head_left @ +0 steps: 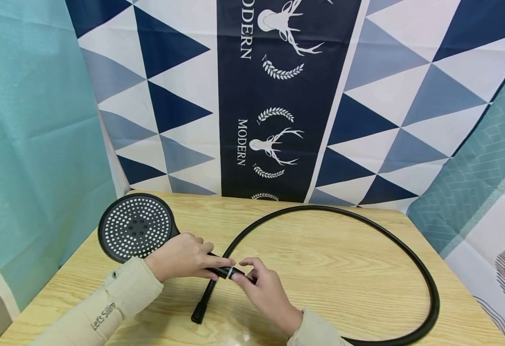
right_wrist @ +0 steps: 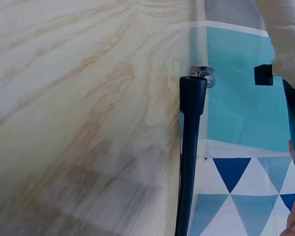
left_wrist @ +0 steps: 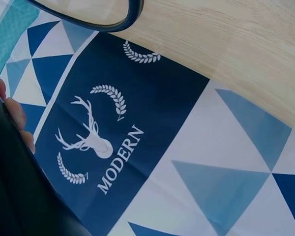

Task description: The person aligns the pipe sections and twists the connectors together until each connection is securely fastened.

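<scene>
A black shower head (head_left: 135, 228) with a round, white-dotted spray face is held off the table at left. My left hand (head_left: 184, 256) grips its handle (head_left: 220, 270), index finger laid along it. At the handle's lower end sits a pale ring (head_left: 230, 272). There my right hand (head_left: 266, 294) pinches the black end of a hose between thumb and fingers. Whether the two ends are screwed together cannot be told. The black shower hose (head_left: 427, 283) loops round to the right, and its free conical end (right_wrist: 192, 96) lies left of my right hand.
A pale wood-grain table (head_left: 343, 269) bears the hose. Behind it hangs a cloth with blue triangles and a dark deer-print panel (head_left: 274, 96). Teal cloth (head_left: 31, 120) hangs along the left side, and more patterned cloth closes off the right.
</scene>
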Demonstrator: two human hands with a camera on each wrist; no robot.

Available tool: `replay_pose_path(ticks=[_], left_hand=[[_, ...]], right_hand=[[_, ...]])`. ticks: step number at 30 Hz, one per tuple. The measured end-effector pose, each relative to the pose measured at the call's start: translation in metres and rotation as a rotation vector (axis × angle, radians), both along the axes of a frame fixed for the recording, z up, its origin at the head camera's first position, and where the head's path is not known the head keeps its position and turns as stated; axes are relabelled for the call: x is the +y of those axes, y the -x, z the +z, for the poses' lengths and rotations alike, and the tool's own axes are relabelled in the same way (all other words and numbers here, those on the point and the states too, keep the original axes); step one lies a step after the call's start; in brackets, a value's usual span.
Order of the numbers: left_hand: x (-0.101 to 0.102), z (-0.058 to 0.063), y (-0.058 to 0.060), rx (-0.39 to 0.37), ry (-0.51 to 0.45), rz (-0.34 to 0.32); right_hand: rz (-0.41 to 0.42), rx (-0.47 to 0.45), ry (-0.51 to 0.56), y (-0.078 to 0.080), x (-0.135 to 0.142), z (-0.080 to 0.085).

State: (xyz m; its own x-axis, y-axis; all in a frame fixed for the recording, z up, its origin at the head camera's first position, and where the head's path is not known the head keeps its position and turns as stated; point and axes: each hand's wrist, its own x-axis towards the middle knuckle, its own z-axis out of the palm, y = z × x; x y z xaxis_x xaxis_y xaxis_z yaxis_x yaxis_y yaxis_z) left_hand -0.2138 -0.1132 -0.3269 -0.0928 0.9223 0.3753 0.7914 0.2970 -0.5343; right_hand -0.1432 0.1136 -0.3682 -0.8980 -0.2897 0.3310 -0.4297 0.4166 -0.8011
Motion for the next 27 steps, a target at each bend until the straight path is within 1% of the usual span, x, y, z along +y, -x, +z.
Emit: replay_pose_path(ticks=[3, 6, 15, 19, 27], left_hand=[[-0.0003, 0.0004, -0.0002, -0.001, 0.003, 0.005], [-0.0003, 0.0006, -0.0001, -0.002, 0.000, 0.005], [0.0009, 0.0018, -0.0003, -0.010, 0.003, 0.006], [0.0011, 0.0029, -0.0005, -0.019, 0.004, 0.007], [0.0013, 0.0032, -0.0007, -0.024, 0.001, 0.011]], right_hand=[[-0.005, 0.057, -0.049, -0.0008, -0.0004, -0.0020], [-0.018, 0.112, -0.062, -0.0015, -0.0008, -0.0040], [-0.006, 0.200, 0.038, 0.0007, -0.0012, -0.0055], [-0.008, 0.224, 0.047, 0.0014, -0.0006, -0.0051], [-0.016, 0.226, 0.043, 0.0019, 0.0006, -0.0038]])
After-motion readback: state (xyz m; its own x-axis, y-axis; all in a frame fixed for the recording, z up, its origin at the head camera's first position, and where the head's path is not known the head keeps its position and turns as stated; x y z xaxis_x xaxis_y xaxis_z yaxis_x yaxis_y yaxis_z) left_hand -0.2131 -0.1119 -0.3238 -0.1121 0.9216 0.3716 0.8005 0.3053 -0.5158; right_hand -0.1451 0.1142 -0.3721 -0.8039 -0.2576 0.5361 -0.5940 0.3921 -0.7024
